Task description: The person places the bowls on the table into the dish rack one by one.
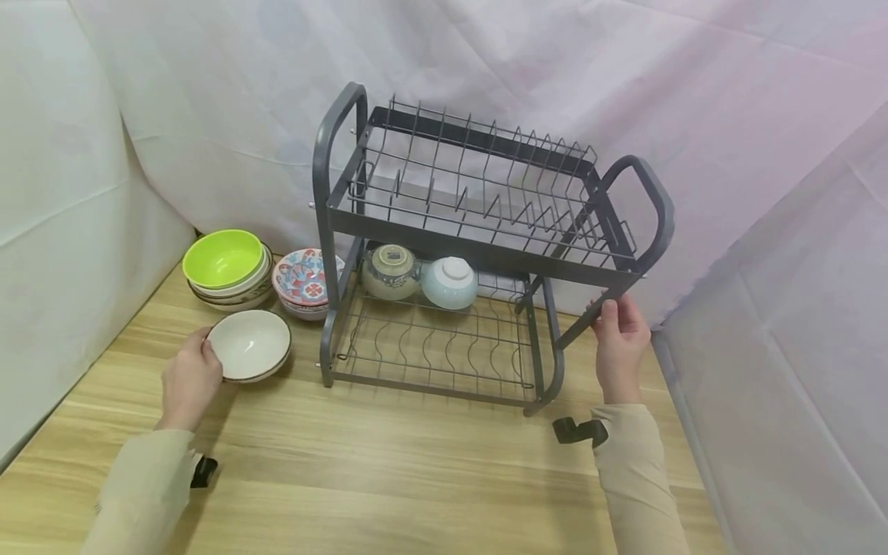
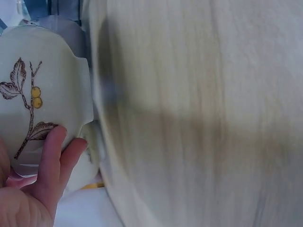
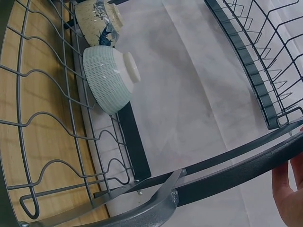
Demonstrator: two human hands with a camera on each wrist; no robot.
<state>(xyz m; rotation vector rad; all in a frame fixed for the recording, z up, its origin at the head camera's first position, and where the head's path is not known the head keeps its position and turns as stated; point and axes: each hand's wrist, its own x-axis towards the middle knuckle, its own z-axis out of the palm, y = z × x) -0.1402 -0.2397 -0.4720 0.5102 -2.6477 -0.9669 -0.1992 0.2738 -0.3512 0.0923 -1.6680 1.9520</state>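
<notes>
Left hand (image 1: 190, 378) pinches the white bowl (image 1: 250, 343) at its left rim, mouth up, just in front of the green-topped stack (image 1: 222, 260) and patterned bowls (image 1: 305, 281). Wants a firm, level hold, well wide of both so rims don't knock. Rack (image 1: 486, 251) next: speckled bowl (image 1: 388, 277) and pale-blue bowl (image 1: 449, 287) upside down toward back of lower tier (image 1: 430, 389); avoid bumping those. Right hand (image 1: 620, 351) grips rack's right upright (image 1: 581, 327); best just steadying, no pulling.

A wood-grain tabletop (image 1: 388, 478) carries a dark two-tier dish rack (image 1: 482, 250). Left of it stand a stack of nested bowls (image 1: 232, 287) and, just beside, a patterned bowl stack (image 1: 307, 284).
</notes>
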